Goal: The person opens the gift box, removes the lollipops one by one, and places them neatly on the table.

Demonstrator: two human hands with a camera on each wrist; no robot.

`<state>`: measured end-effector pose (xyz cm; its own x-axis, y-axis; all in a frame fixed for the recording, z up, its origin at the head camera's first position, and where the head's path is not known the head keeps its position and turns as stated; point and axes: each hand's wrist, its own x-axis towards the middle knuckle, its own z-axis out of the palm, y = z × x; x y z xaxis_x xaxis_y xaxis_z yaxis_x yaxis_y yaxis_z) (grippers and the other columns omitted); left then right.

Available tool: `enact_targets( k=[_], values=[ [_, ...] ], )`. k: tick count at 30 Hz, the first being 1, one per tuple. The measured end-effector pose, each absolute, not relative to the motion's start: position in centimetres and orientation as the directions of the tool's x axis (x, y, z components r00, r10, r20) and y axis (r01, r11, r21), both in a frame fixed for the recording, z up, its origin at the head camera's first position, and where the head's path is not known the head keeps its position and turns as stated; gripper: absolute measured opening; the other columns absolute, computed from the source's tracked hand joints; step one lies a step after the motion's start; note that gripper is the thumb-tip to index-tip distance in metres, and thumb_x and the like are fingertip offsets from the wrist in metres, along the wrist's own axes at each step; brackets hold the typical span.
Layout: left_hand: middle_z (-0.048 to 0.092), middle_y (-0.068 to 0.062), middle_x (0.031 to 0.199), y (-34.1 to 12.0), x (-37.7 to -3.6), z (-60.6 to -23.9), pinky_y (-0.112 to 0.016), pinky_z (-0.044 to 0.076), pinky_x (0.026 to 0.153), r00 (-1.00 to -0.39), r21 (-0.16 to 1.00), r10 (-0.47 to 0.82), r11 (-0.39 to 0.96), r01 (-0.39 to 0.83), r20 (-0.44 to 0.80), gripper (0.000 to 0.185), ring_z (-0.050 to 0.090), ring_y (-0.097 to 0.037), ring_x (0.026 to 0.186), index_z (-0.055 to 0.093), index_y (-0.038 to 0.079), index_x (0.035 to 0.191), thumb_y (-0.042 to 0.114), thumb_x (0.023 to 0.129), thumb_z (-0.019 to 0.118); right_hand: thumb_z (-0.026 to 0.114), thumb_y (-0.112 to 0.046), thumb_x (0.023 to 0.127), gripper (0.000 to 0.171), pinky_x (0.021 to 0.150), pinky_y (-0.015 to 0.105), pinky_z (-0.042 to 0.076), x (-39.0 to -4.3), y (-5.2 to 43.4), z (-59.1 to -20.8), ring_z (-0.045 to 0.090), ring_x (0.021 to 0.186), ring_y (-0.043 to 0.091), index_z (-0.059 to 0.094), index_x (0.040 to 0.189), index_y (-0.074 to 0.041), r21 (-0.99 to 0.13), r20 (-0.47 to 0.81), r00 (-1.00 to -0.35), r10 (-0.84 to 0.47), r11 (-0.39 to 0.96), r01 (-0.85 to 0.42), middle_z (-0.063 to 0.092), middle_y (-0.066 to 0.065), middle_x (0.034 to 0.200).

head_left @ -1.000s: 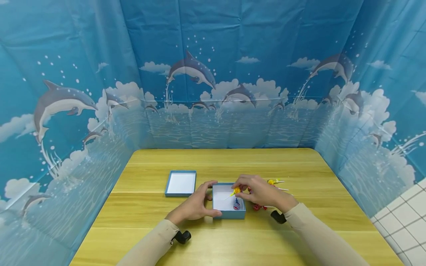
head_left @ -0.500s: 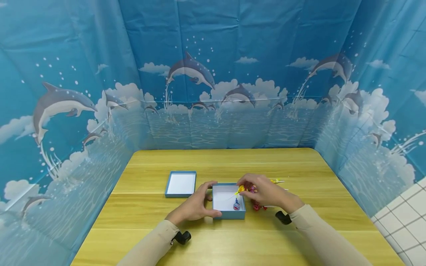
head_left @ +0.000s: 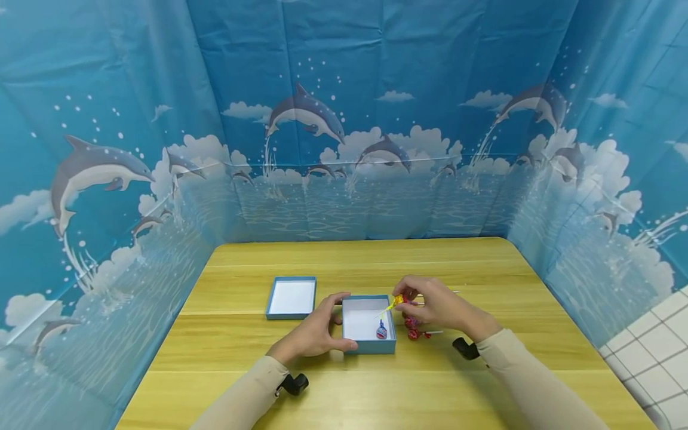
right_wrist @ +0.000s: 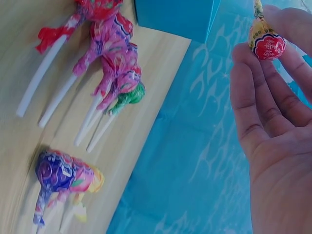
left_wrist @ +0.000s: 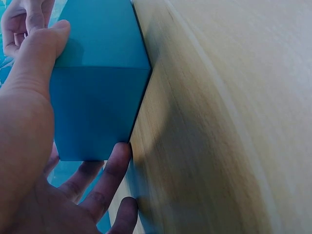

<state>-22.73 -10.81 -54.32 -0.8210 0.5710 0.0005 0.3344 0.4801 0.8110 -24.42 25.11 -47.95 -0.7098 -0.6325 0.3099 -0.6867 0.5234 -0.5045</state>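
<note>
A small blue box (head_left: 368, 347) with a white inside stands on the table. My left hand (head_left: 312, 332) holds its left side, thumb at the near corner and fingers at the far one. A lollipop in a blue wrapper (head_left: 381, 331) lies inside, near the front wall. Over the box's right edge, my right hand (head_left: 438, 306) pinches a yellow-wrapped lollipop (right_wrist: 267, 41) by its head, stick slanting down toward the box. Beneath that hand, lollipops in red (right_wrist: 100, 9) and pink wrappers (right_wrist: 108, 36) lie on the table, partly hidden in the head view.
A shallow blue lid (head_left: 291, 297) lies white side up, left of the box. The right wrist view shows a purple-wrapped lollipop (right_wrist: 54, 168) apart from the main group. The wooden table (head_left: 344, 394) meets a dolphin-printed curtain (head_left: 344, 203) at the back.
My right hand has drawn back to the right with the yellow lollipop, from above the box's inside to its right edge. The left hand stays on the box.
</note>
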Motion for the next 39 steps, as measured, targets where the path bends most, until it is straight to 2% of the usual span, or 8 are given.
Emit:
enact_targets(
  k=[5,12,17,20,25,32,39],
  values=[
    [0.04,-0.017,0.182,-10.8,-22.7,-54.3,-0.052,0.055,0.118,-0.821,0.808,0.571,0.485,0.335,-0.002,0.113,0.065,-0.026,0.138,0.026,0.021,0.185,0.043,0.099,0.097,0.087,-0.012,0.107,0.02,0.089,0.042,0.07,-24.3,25.8,-47.8,0.076,0.099,0.006,0.079,0.125,-0.017,-0.477,0.329,-0.705,-0.628,0.534,-0.698,0.083,-0.003,0.116],
    [0.04,-0.016,0.182,-10.8,-22.6,-54.1,-0.051,0.055,0.117,-0.824,0.802,0.567,0.494,0.336,-0.004,0.113,0.064,-0.025,0.137,0.026,0.023,0.185,0.044,0.099,0.097,0.089,-0.011,0.105,0.022,0.091,0.044,0.069,-24.1,26.5,-47.5,0.074,0.102,0.002,0.082,0.126,-0.016,-0.464,0.331,-0.719,-0.61,0.558,-0.688,0.084,-0.005,0.118],
    [0.04,-0.016,0.182,-10.8,-22.6,-54.0,-0.052,0.055,0.118,-0.824,0.801,0.566,0.494,0.337,-0.003,0.113,0.065,-0.025,0.137,0.026,0.022,0.185,0.044,0.099,0.097,0.089,-0.01,0.104,0.024,0.087,0.035,0.069,-24.0,27.1,-47.3,0.076,0.098,0.005,0.083,0.126,-0.017,-0.45,0.356,-0.713,-0.604,0.558,-0.698,0.086,-0.001,0.118],
    [0.04,-0.016,0.183,-10.8,-22.6,-54.0,-0.052,0.055,0.119,-0.824,0.805,0.567,0.49,0.334,-0.003,0.113,0.065,-0.025,0.139,0.026,0.021,0.185,0.042,0.099,0.097,0.09,-0.014,0.104,0.023,0.086,0.03,0.067,-23.9,27.5,-47.1,0.077,0.097,0.007,0.083,0.126,-0.017,-0.446,0.355,-0.729,-0.585,0.579,-0.682,0.085,-0.003,0.118],
    [0.039,-0.017,0.183,-10.7,-22.6,-54.0,-0.053,0.056,0.12,-0.823,0.806,0.568,0.488,0.334,-0.003,0.114,0.066,-0.026,0.139,0.025,0.021,0.185,0.042,0.099,0.097,0.092,-0.015,0.104,0.023,0.088,0.03,0.068,-23.8,28.2,-46.9,0.077,0.098,0.007,0.082,0.125,-0.016,-0.458,0.345,-0.752,-0.561,0.599,-0.657,0.085,-0.003,0.119],
    [0.041,-0.017,0.182,-10.8,-22.8,-54.1,-0.053,0.056,0.12,-0.824,0.803,0.566,0.496,0.331,-0.01,0.114,0.066,-0.026,0.141,0.026,0.023,0.185,0.044,0.099,0.097,0.093,-0.006,0.099,0.028,0.084,0.032,0.068,-24.0,29.0,-46.8,0.077,0.096,0.005,0.084,0.123,-0.017,-0.418,0.42,-0.706,-0.57,0.57,-0.708,0.085,-0.002,0.116],
    [0.04,-0.018,0.182,-10.7,-22.8,-53.9,-0.054,0.056,0.12,-0.823,0.803,0.568,0.496,0.33,-0.013,0.114,0.066,-0.027,0.14,0.026,0.022,0.185,0.043,0.099,0.097,0.088,-0.006,0.104,0.026,0.082,0.04,0.069,-23.8,30.2,-46.8,0.077,0.096,0.005,0.085,0.127,-0.018,-0.439,0.419,-0.721,-0.552,0.572,-0.693,0.082,-0.001,0.117]
  ],
)
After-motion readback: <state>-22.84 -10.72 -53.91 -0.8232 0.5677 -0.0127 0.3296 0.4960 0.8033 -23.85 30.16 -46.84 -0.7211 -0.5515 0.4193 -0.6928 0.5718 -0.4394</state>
